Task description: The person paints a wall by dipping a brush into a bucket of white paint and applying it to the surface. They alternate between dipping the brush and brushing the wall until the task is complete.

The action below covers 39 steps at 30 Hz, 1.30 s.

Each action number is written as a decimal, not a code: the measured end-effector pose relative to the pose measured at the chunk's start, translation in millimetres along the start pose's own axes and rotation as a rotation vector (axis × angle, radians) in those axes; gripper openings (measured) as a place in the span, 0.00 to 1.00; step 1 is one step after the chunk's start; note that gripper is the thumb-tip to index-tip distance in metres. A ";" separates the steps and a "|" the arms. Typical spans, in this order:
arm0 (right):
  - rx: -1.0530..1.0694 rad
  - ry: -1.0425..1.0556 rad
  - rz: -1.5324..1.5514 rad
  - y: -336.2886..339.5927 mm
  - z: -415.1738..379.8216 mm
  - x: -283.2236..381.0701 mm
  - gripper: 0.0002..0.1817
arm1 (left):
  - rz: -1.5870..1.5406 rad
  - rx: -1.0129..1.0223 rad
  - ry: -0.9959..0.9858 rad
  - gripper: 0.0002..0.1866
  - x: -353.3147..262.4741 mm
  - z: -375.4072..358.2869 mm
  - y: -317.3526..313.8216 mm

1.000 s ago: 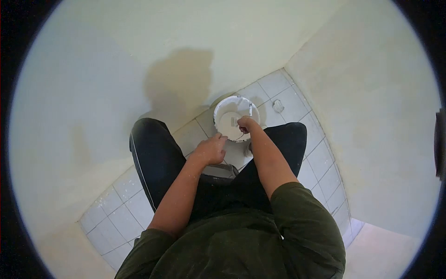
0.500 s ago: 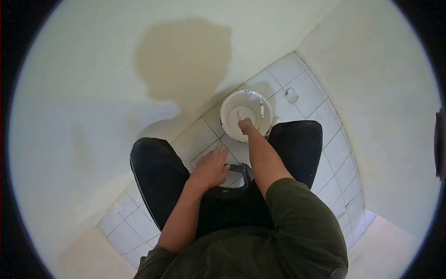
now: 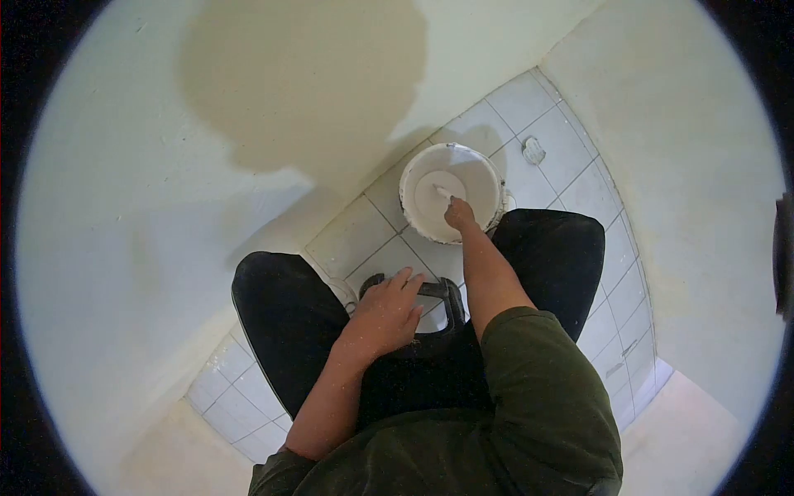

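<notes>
A white bucket (image 3: pixel 404 198) with a paint-smeared rim stands on the tiles between my knees, pale liquid or paste (image 3: pixel 437 202) in its bottom. My right hand (image 3: pixel 459 214) reaches inside it, closed round a slim stick-like tool (image 3: pixel 442 192) coated in white; its exact kind does not show. My left hand (image 3: pixel 387 310) lies palm down with fingers spread, over a black handle-shaped frame (image 3: pixel 454 307) in front of my lap. White specks dot its skin.
Pale walls rise on the left (image 3: pixel 107 240) and right (image 3: pixel 686 182), meeting beyond the bucket. A whitish lump (image 3: pixel 533 150) lies on the white floor tiles (image 3: pixel 558 149). My black-trousered knees (image 3: pixel 285 289) flank the bucket, and a dark object (image 3: pixel 782 256) sits at the right edge.
My right hand and the tool have shifted within the bucket. A marked strip seen at the bucket's right inner side no longer shows there. The view has moved slightly; my left hand stays over the black frame.
</notes>
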State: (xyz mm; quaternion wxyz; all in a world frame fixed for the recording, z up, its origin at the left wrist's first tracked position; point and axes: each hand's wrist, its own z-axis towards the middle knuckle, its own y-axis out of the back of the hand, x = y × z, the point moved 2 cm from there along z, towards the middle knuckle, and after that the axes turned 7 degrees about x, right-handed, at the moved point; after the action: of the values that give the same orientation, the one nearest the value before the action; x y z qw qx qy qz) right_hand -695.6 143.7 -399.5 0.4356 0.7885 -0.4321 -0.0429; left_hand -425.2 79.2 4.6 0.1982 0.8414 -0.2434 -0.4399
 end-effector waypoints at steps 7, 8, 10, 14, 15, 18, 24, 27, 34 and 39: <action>0.089 -0.142 0.036 -11.0 -1.3 19.8 0.22 | 0.000 -0.014 0.034 0.28 10.6 2.8 -8.3; 0.123 -0.161 0.032 -10.4 -1.0 19.7 0.22 | -0.006 -0.001 0.042 0.28 9.3 4.0 -7.2; 0.222 -0.176 0.015 -12.0 6.3 18.3 0.23 | 0.000 0.016 0.056 0.28 7.5 7.0 -7.0; 0.381 -0.194 0.030 -9.4 10.8 29.7 0.18 | 0.005 0.029 0.068 0.28 7.4 11.0 -9.6; 0.396 -0.198 0.077 -13.5 14.3 31.6 0.15 | -0.001 0.029 0.067 0.28 8.2 12.1 -9.9; 0.455 -0.207 0.344 -41.2 44.2 24.5 0.07 | 0.016 0.049 0.092 0.28 10.4 13.2 -9.6; 0.403 -0.388 1.553 -0.2 19.5 30.2 0.09 | 0.052 0.041 0.102 0.28 14.4 14.0 -12.7; 0.400 -0.384 1.733 25.2 5.4 35.0 0.12 | 0.035 0.027 0.091 0.28 12.0 11.3 -13.0; -0.032 -0.478 1.734 47.8 -25.1 38.5 0.06 | 0.054 0.058 0.127 0.29 3.9 1.2 -8.5; -0.029 -0.110 0.555 -2.9 4.5 17.6 0.13 | 0.060 0.090 0.104 0.31 8.1 -2.2 -11.6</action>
State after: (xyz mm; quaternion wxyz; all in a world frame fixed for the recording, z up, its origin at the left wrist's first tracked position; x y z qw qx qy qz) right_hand -684.8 128.9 -398.9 0.4177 0.6301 -0.6540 0.0292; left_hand -416.7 84.0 -5.8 0.1854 0.8635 -0.2775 -0.3782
